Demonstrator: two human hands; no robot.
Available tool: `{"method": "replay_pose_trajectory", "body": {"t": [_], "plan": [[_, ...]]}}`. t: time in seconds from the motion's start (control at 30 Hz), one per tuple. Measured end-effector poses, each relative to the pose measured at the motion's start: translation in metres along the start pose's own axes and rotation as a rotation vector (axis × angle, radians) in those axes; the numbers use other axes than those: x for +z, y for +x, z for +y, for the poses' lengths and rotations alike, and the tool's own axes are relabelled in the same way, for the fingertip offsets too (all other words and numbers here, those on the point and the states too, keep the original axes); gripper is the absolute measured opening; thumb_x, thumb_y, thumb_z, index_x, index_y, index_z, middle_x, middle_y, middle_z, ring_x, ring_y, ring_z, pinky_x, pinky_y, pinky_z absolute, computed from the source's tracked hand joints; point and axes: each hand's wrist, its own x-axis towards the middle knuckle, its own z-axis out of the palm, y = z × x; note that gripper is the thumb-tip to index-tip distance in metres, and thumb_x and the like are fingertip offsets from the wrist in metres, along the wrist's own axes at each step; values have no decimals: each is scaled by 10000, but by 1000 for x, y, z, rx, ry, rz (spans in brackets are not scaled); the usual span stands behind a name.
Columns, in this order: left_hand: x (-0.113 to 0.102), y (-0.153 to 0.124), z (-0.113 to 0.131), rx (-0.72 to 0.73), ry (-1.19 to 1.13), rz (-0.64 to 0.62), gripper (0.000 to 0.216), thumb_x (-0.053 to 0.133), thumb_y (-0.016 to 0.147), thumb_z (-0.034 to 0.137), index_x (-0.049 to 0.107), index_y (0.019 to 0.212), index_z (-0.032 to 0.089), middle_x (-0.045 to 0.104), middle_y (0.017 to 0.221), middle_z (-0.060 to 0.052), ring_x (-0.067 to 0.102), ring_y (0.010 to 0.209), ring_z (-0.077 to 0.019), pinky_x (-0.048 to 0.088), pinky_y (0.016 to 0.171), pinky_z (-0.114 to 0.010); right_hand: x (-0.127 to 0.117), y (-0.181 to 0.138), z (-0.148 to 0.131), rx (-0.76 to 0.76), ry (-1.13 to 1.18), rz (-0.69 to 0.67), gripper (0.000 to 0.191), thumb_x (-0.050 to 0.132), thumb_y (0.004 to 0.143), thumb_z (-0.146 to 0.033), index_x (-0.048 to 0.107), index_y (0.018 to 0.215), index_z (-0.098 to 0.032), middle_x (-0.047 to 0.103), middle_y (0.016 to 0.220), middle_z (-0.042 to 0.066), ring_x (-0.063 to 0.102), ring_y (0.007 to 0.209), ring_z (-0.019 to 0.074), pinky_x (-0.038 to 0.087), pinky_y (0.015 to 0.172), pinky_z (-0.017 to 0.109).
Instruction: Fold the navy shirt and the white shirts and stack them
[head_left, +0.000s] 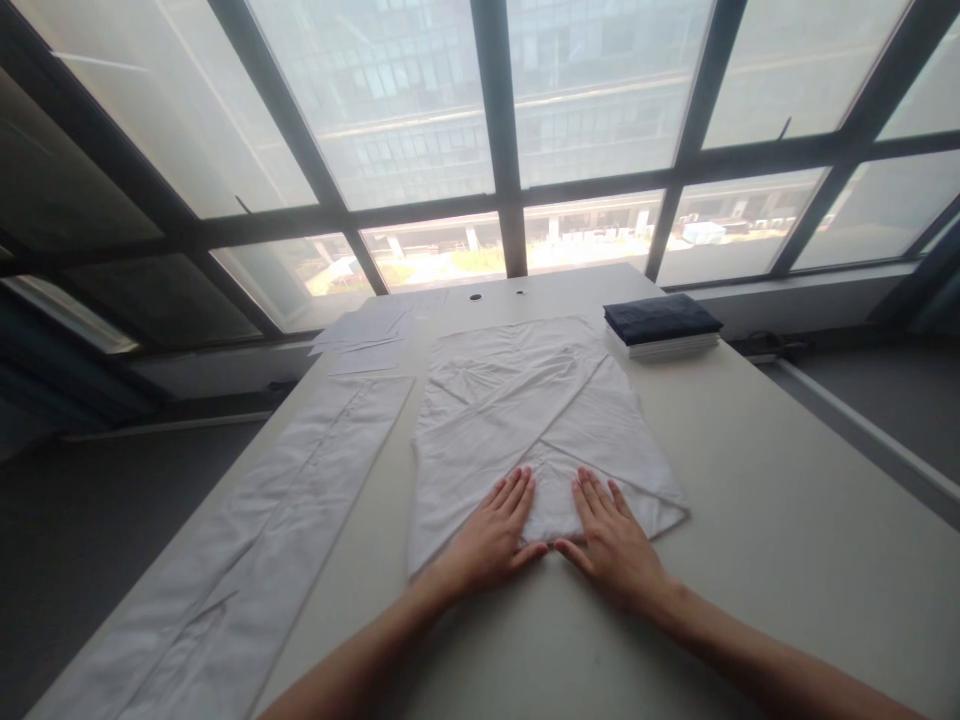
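So the folded white garment (517, 400) is lying flat mid-counter (780, 540), and the left hand (496, 528) and right hand (616, 545) are both palm-down on its near edge. Nothing's pinched: the left fingers sit pretty much together, the right ones slightly apart, thumbs pointing in at each other with the tips close. Nearly all the cloth stretches out ahead of the fingers toward the window (409, 110); I'd say the long axis runs that way too, and neither hand is clearly nearer. A long folded white cloth (281, 520) runs down the left side, well apart from the right hand.
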Motion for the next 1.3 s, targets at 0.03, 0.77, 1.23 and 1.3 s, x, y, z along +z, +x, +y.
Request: {"method": "replay_pose_trajectory", "body": {"t": [0.03, 0.77, 1.23, 1.3], "plan": [[-1, 0, 1, 0, -1, 0, 850, 365, 988, 633, 88, 1596, 106, 118, 1642, -166, 54, 1522, -278, 176, 1235, -438, 0, 0, -1, 9, 0, -2, 893, 335, 946, -691, 357, 1510, 1, 279, 1589, 227, 196, 1506, 306, 147, 1221, 470], [-18, 1, -12, -61, -72, 38, 633, 310, 1059, 452, 98, 1603, 208, 157, 1647, -109, 67, 1525, -245, 190, 1228, -481, -32, 0, -11, -138, 213, 101, 415, 487, 969, -264, 566, 1358, -144, 573, 1408, 142, 501, 1310, 281, 422, 1101, 470], [-25, -2, -28, -118, -186, 38, 520, 290, 1064, 370, 273, 1568, 245, 245, 1633, -61, 170, 1516, -213, 241, 1218, -455, -44, -3, -20, -223, 354, 136, 378, 483, 921, -134, 595, 1274, -207, 598, 1353, 114, 515, 1269, 253, 457, 1063, 448], [-29, -3, -41, -186, -174, 82, 493, 317, 1052, 351, 367, 1528, 229, 328, 1604, -71, 242, 1499, -226, 269, 1207, -465, -43, -4, -22, -263, 347, 79, 407, 499, 905, -129, 582, 1294, -213, 597, 1356, 102, 511, 1262, 252, 449, 1063, 440]]}}
